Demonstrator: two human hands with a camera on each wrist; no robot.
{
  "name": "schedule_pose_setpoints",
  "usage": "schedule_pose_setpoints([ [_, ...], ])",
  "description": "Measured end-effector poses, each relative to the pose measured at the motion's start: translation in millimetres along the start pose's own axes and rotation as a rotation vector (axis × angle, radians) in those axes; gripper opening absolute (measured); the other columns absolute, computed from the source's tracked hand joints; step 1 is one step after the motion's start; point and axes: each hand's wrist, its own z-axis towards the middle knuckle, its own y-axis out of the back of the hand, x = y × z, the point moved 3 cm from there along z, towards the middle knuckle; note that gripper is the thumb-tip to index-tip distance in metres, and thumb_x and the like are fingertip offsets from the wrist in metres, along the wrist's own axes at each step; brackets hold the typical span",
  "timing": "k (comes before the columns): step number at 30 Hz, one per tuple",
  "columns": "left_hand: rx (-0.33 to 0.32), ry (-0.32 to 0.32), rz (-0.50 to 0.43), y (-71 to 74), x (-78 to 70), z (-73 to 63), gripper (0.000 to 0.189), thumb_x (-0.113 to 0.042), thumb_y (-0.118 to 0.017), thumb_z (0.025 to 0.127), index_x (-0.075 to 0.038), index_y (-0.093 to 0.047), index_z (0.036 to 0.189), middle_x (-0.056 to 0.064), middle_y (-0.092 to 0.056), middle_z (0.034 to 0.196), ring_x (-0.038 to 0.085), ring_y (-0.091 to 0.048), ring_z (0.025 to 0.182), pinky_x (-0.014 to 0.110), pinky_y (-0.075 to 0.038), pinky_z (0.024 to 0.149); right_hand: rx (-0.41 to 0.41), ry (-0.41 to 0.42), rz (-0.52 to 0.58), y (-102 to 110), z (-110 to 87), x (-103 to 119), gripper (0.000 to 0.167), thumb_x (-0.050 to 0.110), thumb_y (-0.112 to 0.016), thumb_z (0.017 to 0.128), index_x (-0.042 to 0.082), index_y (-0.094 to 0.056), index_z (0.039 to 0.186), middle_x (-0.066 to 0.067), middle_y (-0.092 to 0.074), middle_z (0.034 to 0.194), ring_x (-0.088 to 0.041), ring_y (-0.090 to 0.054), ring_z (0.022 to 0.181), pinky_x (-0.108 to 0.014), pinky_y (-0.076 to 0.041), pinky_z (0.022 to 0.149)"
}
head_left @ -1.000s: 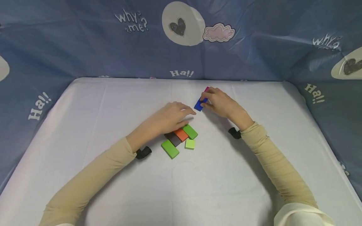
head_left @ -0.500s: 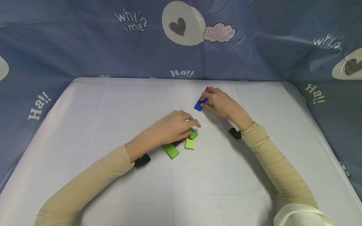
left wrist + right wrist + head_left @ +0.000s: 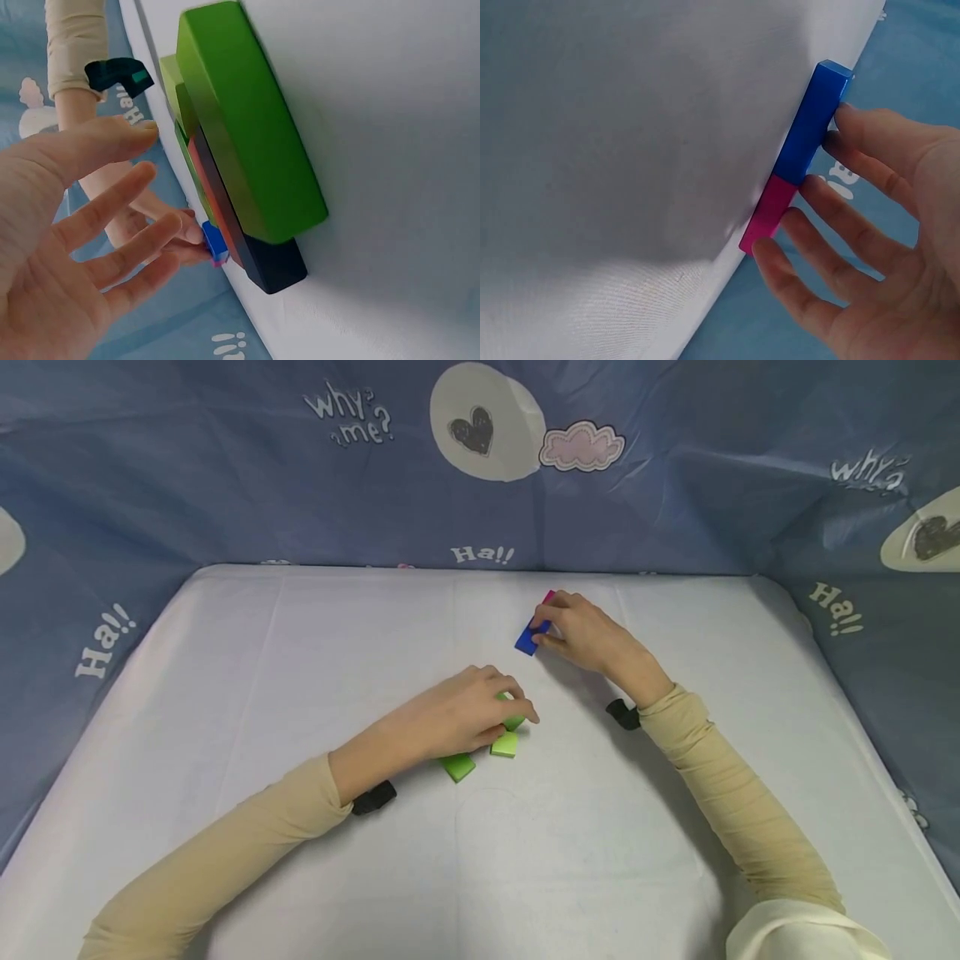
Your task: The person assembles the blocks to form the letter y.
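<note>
Blue block (image 3: 527, 641) slants lengthwise away and rightward.

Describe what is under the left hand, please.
Two green blocks and a light green block peek out in the head view; the left hand covers the rest. The left wrist view adds a black block and an orange block, both partly hidden.

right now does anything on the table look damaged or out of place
Nothing stands out. The blue block and pink block line up neatly end to end at the right hand; the left hand partly hides the cluster of blocks in the head view, but what shows looks undamaged.
</note>
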Motion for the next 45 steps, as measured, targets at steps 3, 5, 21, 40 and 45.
schedule_pose_setpoints([
  [3,0.028,-0.012,-0.02,-1.0,-2.1,-1.0,0.045,-0.005,-0.07,0.099,-0.03,-0.07,0.136,0.001,-0.072,0.135,0.033,-0.065,0.127,0.05,-0.053,0.11,-0.006,0.009,-0.002,0.1,0.3,-0.2,0.022,0.021,-0.075,0.103,0.006,-0.075,0.118,-0.018,-0.069,0.122,-0.034,-0.065,0.107,-0.048,-0.057,0.092],
  [5,0.043,-0.016,-0.03,-1.7,-3.0,-1.4,0.049,-0.003,-0.071,0.096,-0.032,-0.07,0.136,0.001,-0.072,0.134,0.033,-0.064,0.13,0.051,-0.051,0.113,-0.009,0.014,-0.002,0.6,0.7,0.0,0.021,0.021,-0.075,0.103,0.005,-0.075,0.117,-0.018,-0.069,0.121,-0.034,-0.065,0.106,-0.048,-0.056,0.092],
  [21,0.058,-0.031,-0.005,-12.7,-6.4,-1.6,0.033,-0.016,-0.08,0.094,-0.028,-0.074,0.124,-0.007,-0.078,0.123,0.027,-0.065,0.13,0.046,-0.049,0.115,-0.007,0.018,-0.004,-3.3,1.4,0.8,0.021,0.021,-0.075,0.103,0.005,-0.074,0.116,-0.018,-0.069,0.122,-0.035,-0.065,0.107,-0.048,-0.057,0.093],
  [40,-0.006,-0.015,0.037,-8.9,-7.2,6.9,0.022,-0.039,-0.075,0.102,-0.027,-0.075,0.12,-0.003,-0.075,0.116,0.024,-0.066,0.117,0.042,-0.053,0.107,0.008,-0.002,-0.001,0.0,-0.2,0.4,0.02,0.021,-0.074,0.104,0.006,-0.073,0.117,-0.018,-0.067,0.123,-0.036,-0.064,0.107,-0.048,-0.055,0.092],
  [45,-0.031,-0.003,0.006,-3.6,-3.0,5.9,0.022,-0.039,-0.072,0.104,-0.026,-0.075,0.121,-0.001,-0.075,0.115,0.024,-0.066,0.113,0.042,-0.053,0.104,0.016,-0.013,0.002,0.1,-0.3,1.6,0.02,0.021,-0.074,0.104,0.007,-0.073,0.117,-0.018,-0.067,0.123,-0.035,-0.063,0.107,-0.048,-0.055,0.092],
])
